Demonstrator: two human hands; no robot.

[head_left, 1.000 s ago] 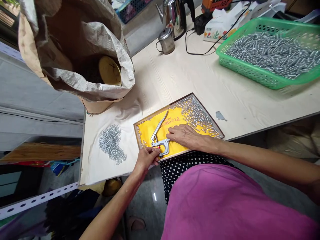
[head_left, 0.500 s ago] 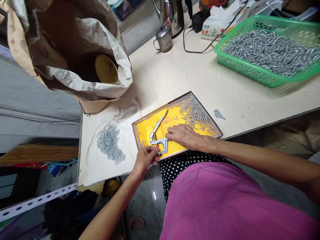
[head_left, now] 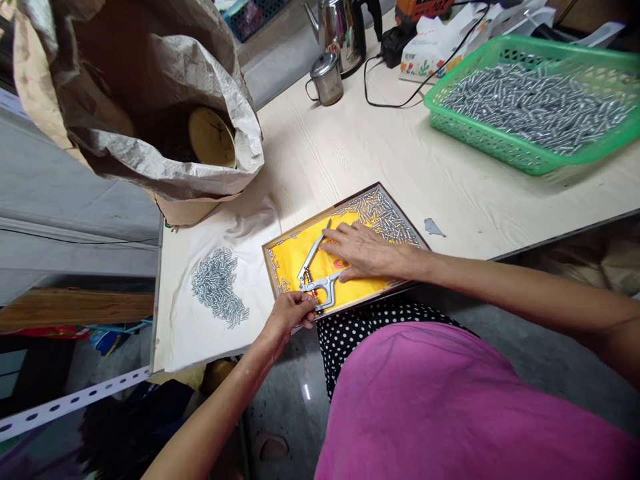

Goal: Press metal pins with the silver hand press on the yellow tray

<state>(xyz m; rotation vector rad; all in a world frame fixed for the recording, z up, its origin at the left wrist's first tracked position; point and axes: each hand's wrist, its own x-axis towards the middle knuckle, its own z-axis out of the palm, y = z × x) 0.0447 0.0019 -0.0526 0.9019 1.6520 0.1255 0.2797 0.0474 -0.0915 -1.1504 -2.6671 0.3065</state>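
Note:
A shallow tray point(head_left: 273, 267) with a yellow liner lies at the table's near edge, holding several small metal pins point(head_left: 383, 213) at its far right. Silver hand pliers point(head_left: 315, 270) lie on the yellow liner. My left hand point(head_left: 290, 313) is pinched at the jaw end of the pliers, fingers closed on something too small to make out. My right hand point(head_left: 365, 252) lies with fingers stretched out over the pliers' long handle, touching it.
A pile of metal pins point(head_left: 216, 285) lies on a white cloth point(head_left: 200, 333) left of the tray. An open paper sack point(head_left: 145, 100) stands at back left. A green basket point(head_left: 530, 100) full of pins sits at right, a steel cup point(head_left: 327, 79) and kettle point(head_left: 345, 30) behind.
My right hand has slid left and forward from the pin heap onto the pliers' handle. My left hand stays pinched at the jaws.

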